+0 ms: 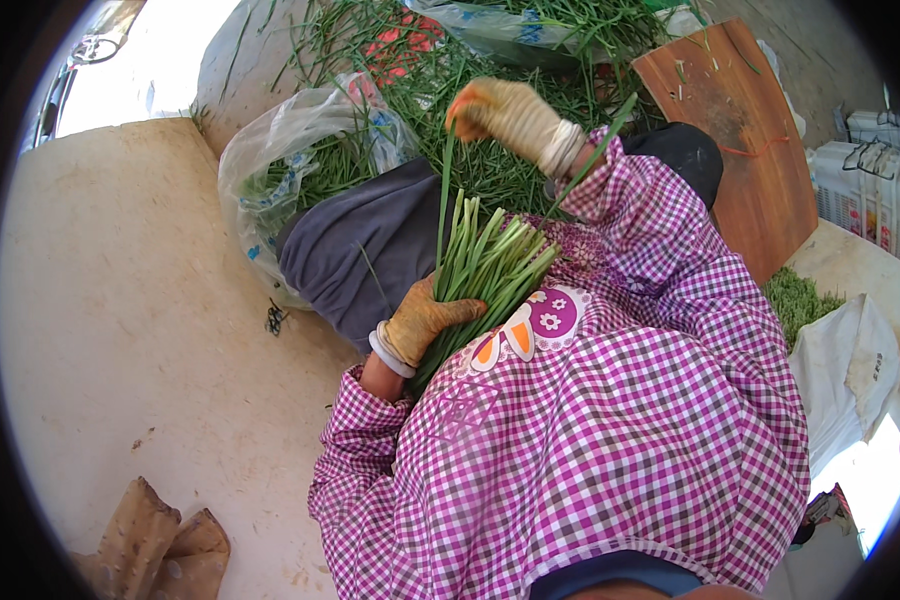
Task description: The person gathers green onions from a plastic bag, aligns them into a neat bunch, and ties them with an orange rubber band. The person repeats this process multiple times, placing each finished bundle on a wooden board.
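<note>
My left hand (429, 318), in a stained knit work glove, is closed around a thick bundle of garlic chives (487, 262). Their pale stem ends fan out away from me, while the leafy ends tuck against my checked smock (570, 420). Above the bundle, my right hand (506, 116) wears a matching glove with orange fingertips. Its fingers pinch the upper end of one long green blade (447, 187), which runs down to the bundle. Another blade (596, 154) sticks up past my right wrist. Loose chives (495, 169) lie heaped behind my hands.
Clear plastic bags (244, 172) of greens stand at left and back (487, 34). A wooden board (750, 157) leans at right, near white plastic crates (862, 187). A white sack (844, 375) lies lower right. Brown cloth (157, 540) rests on the pale floor (120, 300).
</note>
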Demonstrator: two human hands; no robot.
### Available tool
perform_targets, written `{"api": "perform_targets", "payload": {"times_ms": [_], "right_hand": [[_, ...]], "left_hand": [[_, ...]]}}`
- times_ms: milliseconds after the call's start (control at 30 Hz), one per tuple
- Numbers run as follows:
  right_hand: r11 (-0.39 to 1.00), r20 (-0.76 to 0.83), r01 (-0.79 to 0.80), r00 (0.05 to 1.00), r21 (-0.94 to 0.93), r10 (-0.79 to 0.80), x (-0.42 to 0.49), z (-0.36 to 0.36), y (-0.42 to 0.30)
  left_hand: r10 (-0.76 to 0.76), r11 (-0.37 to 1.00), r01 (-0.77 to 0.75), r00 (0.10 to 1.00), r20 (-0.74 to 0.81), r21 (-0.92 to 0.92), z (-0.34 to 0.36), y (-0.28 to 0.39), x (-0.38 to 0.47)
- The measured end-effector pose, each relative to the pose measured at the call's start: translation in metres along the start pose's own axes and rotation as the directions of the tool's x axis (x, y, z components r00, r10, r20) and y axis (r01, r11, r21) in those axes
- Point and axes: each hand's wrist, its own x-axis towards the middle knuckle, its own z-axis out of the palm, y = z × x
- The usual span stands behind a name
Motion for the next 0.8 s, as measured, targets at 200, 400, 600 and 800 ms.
{"api": "perform_targets", "payload": {"times_ms": [200,400,600,800], "right_hand": [[0.669,-0.173,0.035,0.955,-0.742,-0.241,0.012,-0.042,-0.053],[0.611,0.371,0.379,0.917,-0.695,-0.147,-0.05,0.061,-0.037],[0.744,0.257,0.027,0.946,-0.668,0.196,-0.05,0.06,-0.026],[0.587,0.332,0.214,0.938,-0.781,0.1,-0.047,0.054,-0.014]], "left_hand": [[0.121,0.992,-0.117,0.987,-0.11,0.035,-0.002,-0.017,-0.002],[0.124,0.99,-0.112,0.981,-0.146,0.088,-0.007,-0.028,0.004],[0.2,0.961,-0.158,0.964,-0.175,0.227,-0.004,-0.027,0.003],[0.195,0.972,-0.177,0.976,-0.102,0.156,-0.01,-0.023,0.006]]}}
